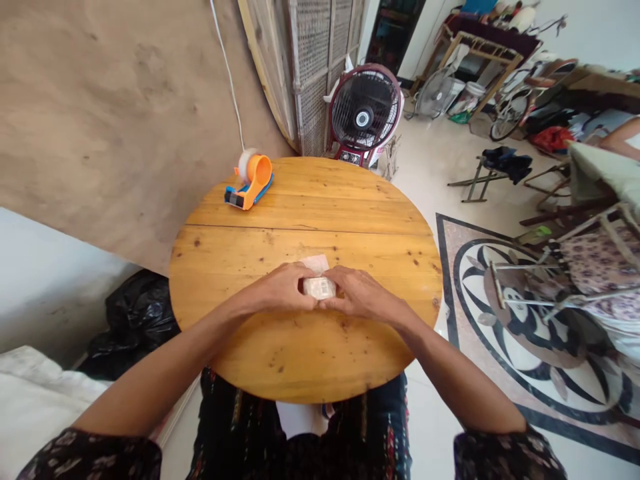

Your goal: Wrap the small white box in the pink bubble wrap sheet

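Both my hands meet at the middle of a round wooden table (250, 247). My left hand (283, 288) and my right hand (356, 293) are closed around a small pale wrapped packet (319, 287) held between the fingertips just above the tabletop. A thin pinkish sheet of paper (317, 263) lies flat on the wood right behind the packet, partly hidden by my fingers. What the packet holds cannot be made out.
An orange and blue tape dispenser (251, 181) with a roll of tape stands at the table's far left edge. Beyond the table stand a red floor fan (365, 115) and woven panels (320, 67). A black bag (133, 320) lies on the floor at left; chair frames (565, 267) at right.
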A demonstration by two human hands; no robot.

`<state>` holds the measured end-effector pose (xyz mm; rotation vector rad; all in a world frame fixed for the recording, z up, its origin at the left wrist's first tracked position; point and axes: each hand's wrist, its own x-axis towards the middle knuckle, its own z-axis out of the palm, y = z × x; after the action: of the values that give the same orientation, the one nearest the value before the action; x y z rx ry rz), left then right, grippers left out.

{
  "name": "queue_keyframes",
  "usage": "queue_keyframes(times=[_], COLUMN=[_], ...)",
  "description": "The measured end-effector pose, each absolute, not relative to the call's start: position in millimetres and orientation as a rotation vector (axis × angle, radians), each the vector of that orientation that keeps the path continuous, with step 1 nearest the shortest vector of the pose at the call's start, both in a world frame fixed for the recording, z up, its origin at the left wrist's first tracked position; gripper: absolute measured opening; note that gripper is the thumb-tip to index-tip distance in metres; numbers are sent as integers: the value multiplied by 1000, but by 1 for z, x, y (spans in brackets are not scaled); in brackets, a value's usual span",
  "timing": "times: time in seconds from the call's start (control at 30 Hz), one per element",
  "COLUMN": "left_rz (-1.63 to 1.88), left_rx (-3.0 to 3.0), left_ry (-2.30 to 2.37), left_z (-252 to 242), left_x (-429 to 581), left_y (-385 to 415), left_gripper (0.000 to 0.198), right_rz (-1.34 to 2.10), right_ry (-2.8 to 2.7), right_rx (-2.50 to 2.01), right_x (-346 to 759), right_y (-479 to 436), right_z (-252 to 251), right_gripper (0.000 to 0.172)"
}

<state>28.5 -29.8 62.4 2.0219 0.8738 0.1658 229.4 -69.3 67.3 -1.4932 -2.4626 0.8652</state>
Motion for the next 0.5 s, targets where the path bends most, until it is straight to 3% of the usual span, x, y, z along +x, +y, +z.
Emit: queue_keyframes(times=[0.23,0.5], left_rz=[229,322], left_rx=[1842,2034], left_ry=[1031,1086], left_z=[58,44], left_x=[26,24], left_y=[-8,-4], left_gripper=[31,33], right_rz=[1366,1141], right_ry=[-2435,-2192], right_rx=[-1330,-1484], right_x=[237,236], right_y=[-22,-21], right_z=[77,48], right_gripper=[46,45])
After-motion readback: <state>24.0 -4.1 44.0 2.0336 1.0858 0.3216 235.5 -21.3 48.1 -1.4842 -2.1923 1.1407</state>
